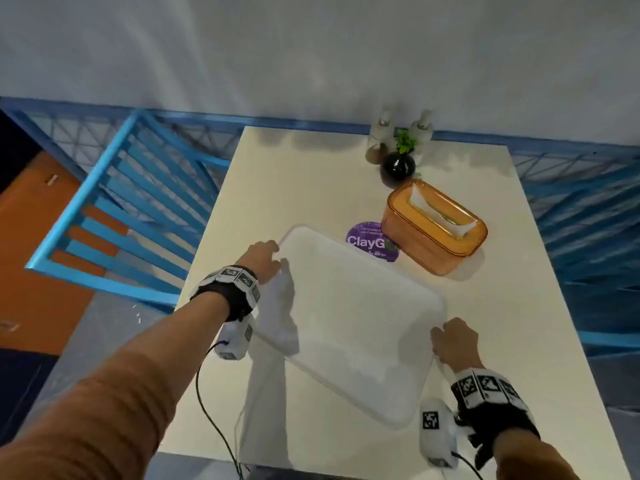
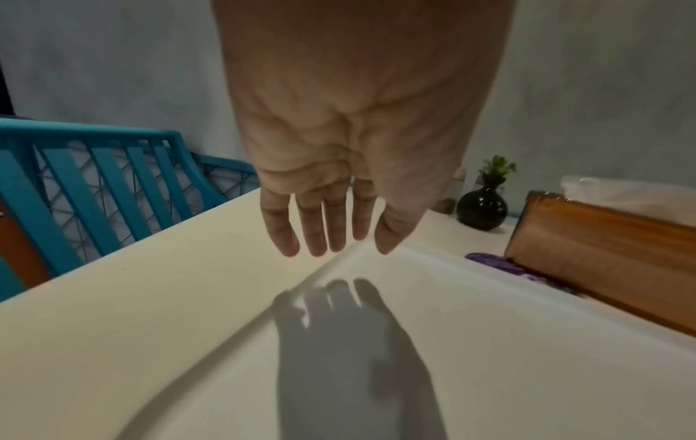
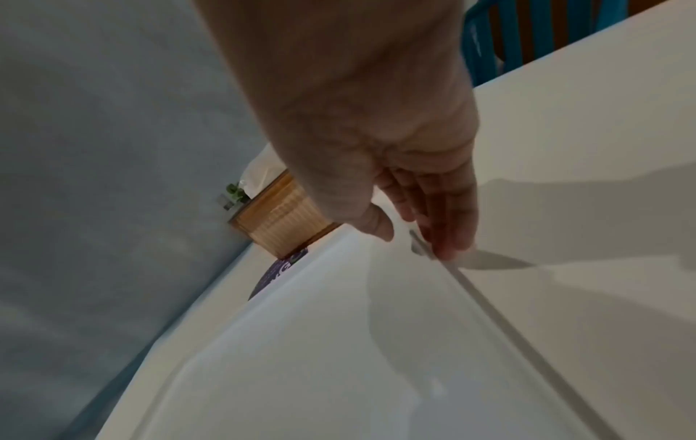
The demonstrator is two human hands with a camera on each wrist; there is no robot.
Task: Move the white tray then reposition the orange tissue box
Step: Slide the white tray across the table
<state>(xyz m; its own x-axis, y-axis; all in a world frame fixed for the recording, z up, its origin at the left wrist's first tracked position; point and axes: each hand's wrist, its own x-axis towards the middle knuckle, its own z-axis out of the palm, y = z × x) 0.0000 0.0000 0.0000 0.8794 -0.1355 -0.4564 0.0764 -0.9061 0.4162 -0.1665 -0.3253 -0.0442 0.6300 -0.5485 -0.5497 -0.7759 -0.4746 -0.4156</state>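
Note:
The white tray lies at an angle on the middle of the cream table. My left hand is at its far left corner; in the left wrist view the left hand hangs with straight fingers just over the tray rim, holding nothing. My right hand is at the tray's right corner. In the right wrist view the right hand straddles the tray rim, thumb over it, nearly straight fingers outside. The orange tissue box stands just beyond the tray, also seen as the tissue box and tissue box.
A round purple sticker lies between tray and box. A black vase with a green sprig and two pale shakers stand at the table's far edge by the wall. A blue slatted chair is on the left, blue lattice on the right.

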